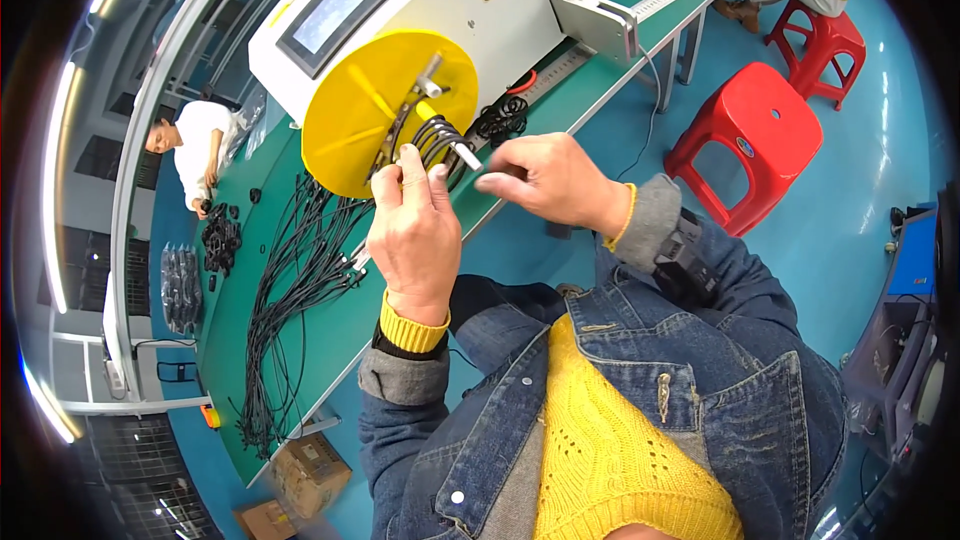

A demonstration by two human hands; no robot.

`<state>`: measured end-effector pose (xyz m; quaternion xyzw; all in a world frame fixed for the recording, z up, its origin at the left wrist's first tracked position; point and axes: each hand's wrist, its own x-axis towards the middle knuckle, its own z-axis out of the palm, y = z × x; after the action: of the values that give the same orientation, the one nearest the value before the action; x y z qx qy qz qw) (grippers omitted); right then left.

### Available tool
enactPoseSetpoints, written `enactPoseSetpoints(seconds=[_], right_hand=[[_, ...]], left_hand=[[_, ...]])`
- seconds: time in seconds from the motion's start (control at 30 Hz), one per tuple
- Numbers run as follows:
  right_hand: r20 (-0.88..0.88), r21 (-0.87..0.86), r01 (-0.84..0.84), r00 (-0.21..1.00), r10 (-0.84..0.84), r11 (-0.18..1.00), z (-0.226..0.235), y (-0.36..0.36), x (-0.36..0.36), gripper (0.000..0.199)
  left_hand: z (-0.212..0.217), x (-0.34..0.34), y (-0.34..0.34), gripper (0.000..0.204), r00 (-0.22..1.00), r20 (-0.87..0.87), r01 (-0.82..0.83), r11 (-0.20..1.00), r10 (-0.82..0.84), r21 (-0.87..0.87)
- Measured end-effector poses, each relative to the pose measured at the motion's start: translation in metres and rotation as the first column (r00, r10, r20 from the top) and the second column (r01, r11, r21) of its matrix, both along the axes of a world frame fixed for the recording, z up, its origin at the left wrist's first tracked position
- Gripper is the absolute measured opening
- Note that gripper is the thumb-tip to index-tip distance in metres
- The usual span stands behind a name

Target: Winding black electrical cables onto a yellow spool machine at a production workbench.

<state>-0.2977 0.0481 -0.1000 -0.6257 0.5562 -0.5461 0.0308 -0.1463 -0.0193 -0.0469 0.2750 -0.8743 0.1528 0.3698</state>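
A yellow disc on the front of a white winding machine carries a post wound with black cable. My left hand is at the lower side of this coil, its fingers closed on the black cable; the exact grip is partly hidden. Just right of the post's pale tip is my right hand. Its fingers are bent, with a gap between thumb and forefinger and nothing visible in it. The fingertips are slightly blurred.
Loose black cables lie in a long bundle on the green table. Coiled cable sits beside the machine. Red stools stand to the right. A person in white handles black parts at far left. Cardboard boxes are below.
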Motion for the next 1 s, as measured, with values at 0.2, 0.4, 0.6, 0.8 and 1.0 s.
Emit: enactPoseSetpoints(seconds=[0.2, 0.4, 0.6, 0.8, 1.0], right_hand=[[0.282, 0.135, -0.154, 0.953, 0.111, 0.979, 0.003, -0.036, -0.014, 0.026], [0.168, -0.059, -0.133, 0.976, 0.142, 0.989, 0.000, -0.056, -0.021, 0.067], [0.287, -0.093, -0.285, 0.910, 0.299, 0.954, -0.005, -0.062, -0.019, 0.074], [0.282, -0.122, -0.168, 0.939, 0.197, 0.978, -0.006, -0.047, 0.007, 0.059], [0.224, -0.211, 0.048, 0.975, 0.000, 0.976, -0.004, -0.044, 0.020, 0.044]], left_hand=[[0.024, -0.004, 0.007, 0.035, 0.978, 0.178, -0.145, 0.969, 0.110, 0.200], [0.012, 0.011, -0.014, 0.048, 0.985, 0.121, 0.069, 0.928, -0.121, 0.365], [0.009, 0.008, -0.011, 0.049, 0.982, 0.076, 0.111, 0.861, -0.171, 0.496], [0.013, 0.005, -0.019, 0.036, 0.976, -0.024, 0.194, 0.805, -0.218, 0.561], [0.008, 0.002, -0.019, 0.019, 0.996, 0.054, 0.063, 0.982, -0.074, 0.175]])
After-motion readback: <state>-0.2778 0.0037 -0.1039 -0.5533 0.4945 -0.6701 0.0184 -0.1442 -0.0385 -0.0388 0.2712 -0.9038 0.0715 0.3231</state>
